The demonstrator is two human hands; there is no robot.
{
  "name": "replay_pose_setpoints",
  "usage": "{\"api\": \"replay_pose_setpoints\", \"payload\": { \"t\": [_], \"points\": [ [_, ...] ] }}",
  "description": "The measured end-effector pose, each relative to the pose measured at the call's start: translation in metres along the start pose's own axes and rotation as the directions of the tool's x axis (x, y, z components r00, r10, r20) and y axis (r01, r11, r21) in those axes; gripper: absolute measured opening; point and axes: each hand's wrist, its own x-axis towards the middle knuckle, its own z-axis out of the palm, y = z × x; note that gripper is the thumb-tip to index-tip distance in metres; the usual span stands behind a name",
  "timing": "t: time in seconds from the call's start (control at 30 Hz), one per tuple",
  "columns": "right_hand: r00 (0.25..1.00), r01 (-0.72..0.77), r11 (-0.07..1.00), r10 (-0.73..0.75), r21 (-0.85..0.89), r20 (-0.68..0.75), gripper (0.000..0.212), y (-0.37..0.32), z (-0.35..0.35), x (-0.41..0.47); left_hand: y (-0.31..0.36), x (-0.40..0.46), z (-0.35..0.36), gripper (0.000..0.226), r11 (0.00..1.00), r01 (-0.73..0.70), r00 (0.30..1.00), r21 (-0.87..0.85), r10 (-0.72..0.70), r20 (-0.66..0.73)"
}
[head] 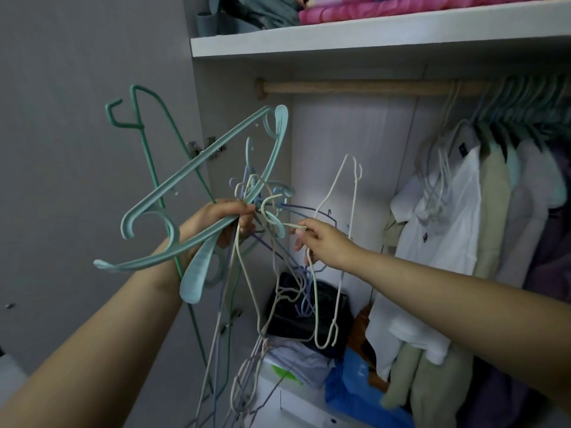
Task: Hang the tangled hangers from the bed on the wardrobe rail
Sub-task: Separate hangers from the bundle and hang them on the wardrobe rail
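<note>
My left hand [223, 222] grips a tangled bunch of hangers [197, 180] in front of the open wardrobe: wide teal plastic ones, a thin green wire one, and several cream and purple wire ones dangling below. My right hand [321, 242] pinches a cream wire hanger [340, 251] near its hook, just right of the bunch; its frame stands up and hangs down beside the tangle. The wooden wardrobe rail [355, 87] runs across above both hands, its left half bare.
Shirts [445, 217] on hangers crowd the rail's right end. A white shelf [370, 38] with folded pink bedding sits above the rail. A black bag [306, 307], a blue bag [355, 390] and clothes fill the wardrobe floor. The grey door [92, 149] stands open on the left.
</note>
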Motion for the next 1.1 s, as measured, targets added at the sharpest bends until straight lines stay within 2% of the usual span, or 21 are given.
{"api": "replay_pose_setpoints", "payload": {
  "t": [0.07, 0.17, 0.3, 0.4, 0.6, 0.7, 0.9, 0.93, 0.97, 1.1],
  "points": [
    [0.995, 0.061, 0.998, -0.061, 0.000, -0.077, 0.025, 0.003, -0.004, -0.005, 0.002, -0.001, 0.004, 0.043, 0.999, 0.030, 0.999, -0.025, -0.029, 0.016],
    [0.984, 0.108, 0.992, -0.117, -0.069, -0.133, 0.023, 0.008, -0.015, -0.010, 0.006, -0.001, 0.007, 0.045, 0.997, 0.072, 0.997, -0.040, -0.070, 0.028],
    [0.981, 0.154, 0.952, -0.179, -0.265, -0.076, 0.021, 0.003, -0.035, -0.007, 0.004, -0.003, 0.007, 0.041, 0.995, 0.095, 0.995, -0.037, -0.094, 0.023],
    [0.973, 0.198, 0.851, -0.229, -0.487, -0.004, 0.021, -0.004, -0.047, -0.005, 0.002, -0.007, 0.012, 0.026, 0.996, 0.088, 0.996, -0.023, -0.088, -0.019],
    [0.958, 0.248, 0.736, -0.282, -0.630, 0.047, 0.021, -0.012, -0.046, -0.002, 0.001, -0.006, 0.017, 0.029, 0.988, 0.154, 0.986, 0.006, -0.153, -0.070],
    [0.939, 0.290, 0.633, -0.331, -0.718, 0.088, 0.022, -0.014, -0.042, 0.000, 0.001, -0.005, 0.017, 0.030, 0.980, 0.198, 0.978, -0.023, -0.199, -0.058],
    [0.896, 0.364, 0.340, -0.384, -0.867, 0.225, 0.013, -0.002, -0.041, 0.008, 0.001, -0.006, 0.017, 0.022, 0.962, 0.233, 0.968, -0.140, -0.243, -0.061],
    [0.899, 0.366, 0.349, -0.372, -0.863, 0.231, 0.015, 0.003, -0.041, 0.008, 0.002, -0.007, 0.015, 0.025, 0.964, 0.229, 0.970, -0.138, -0.238, -0.054],
    [0.910, 0.358, 0.404, -0.354, -0.842, 0.217, 0.018, 0.005, -0.041, 0.007, 0.003, -0.008, 0.014, 0.029, 0.965, 0.226, 0.971, -0.132, -0.233, -0.045],
    [0.975, 0.205, 0.766, -0.215, -0.609, 0.057, 0.029, 0.012, -0.051, 0.008, 0.001, -0.010, 0.009, 0.030, 0.965, 0.200, 0.975, -0.171, -0.213, -0.063]
  ]
}}
